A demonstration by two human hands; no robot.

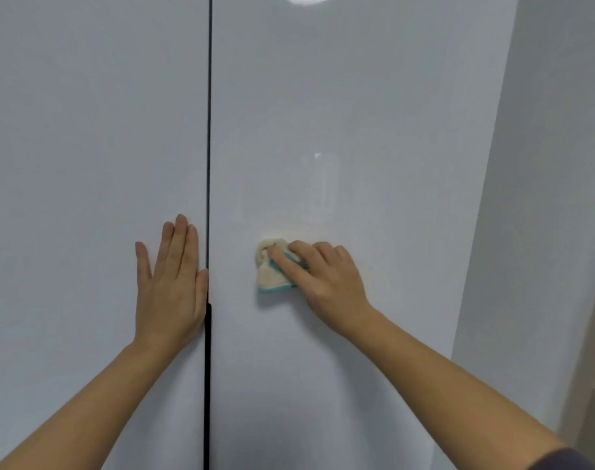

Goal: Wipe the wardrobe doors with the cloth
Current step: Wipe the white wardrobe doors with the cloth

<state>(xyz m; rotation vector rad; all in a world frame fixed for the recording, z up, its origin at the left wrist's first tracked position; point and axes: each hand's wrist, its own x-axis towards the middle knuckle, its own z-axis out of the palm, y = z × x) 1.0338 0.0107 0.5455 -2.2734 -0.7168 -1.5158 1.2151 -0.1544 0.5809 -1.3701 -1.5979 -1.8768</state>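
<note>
Your right hand (326,279) is pressing a bunched cream, teal-edged cloth (272,269) against the glossy white right door (340,113); your left hand (170,283) is lying flat and released beside the door gap (208,130).

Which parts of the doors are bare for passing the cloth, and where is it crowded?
Bare: the right door above and below the cloth, out to the wall, and the left door above the flat left hand. Crowded: beside the gap, between that hand and the right hand pressing the cloth.
</note>
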